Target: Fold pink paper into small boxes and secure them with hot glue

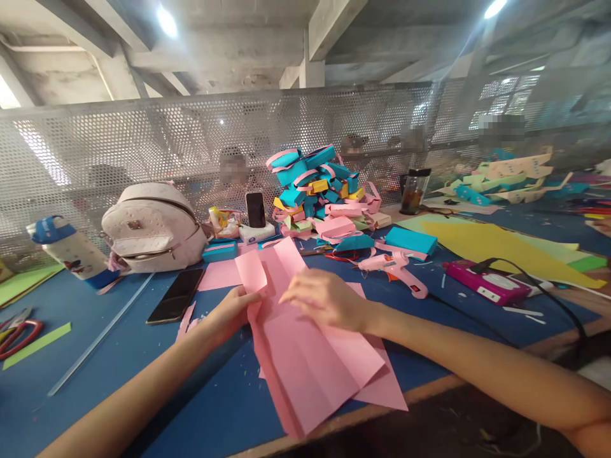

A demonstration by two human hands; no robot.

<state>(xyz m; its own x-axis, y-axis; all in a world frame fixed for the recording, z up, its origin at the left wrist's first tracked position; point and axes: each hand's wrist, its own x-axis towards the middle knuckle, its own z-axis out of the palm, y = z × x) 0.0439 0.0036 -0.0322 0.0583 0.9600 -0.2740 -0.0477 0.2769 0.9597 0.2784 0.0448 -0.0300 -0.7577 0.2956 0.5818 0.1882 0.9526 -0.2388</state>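
Observation:
A creased sheet of pink paper (310,366) lies at the front of the blue table, its long left edge folded up and cut flaps at its far end. My left hand (238,308) pinches that raised left edge near the far end, thumb on top. Over the sheet's upper right part is my right hand (329,299), fingers bent and slightly blurred; whether they press on the paper or hover just above it I cannot tell. More pink paper (389,381) lies beneath. A pink glue gun (396,270) rests just beyond my right hand.
A pile of blue, pink and yellow paper boxes (315,181) rises at the back. Around it are a backpack (153,229), a bottle (71,251), phones (176,296), a purple power strip (487,283) with cables, yellow sheets (501,251), a clear ruler (102,334) and red-handled scissors (21,334).

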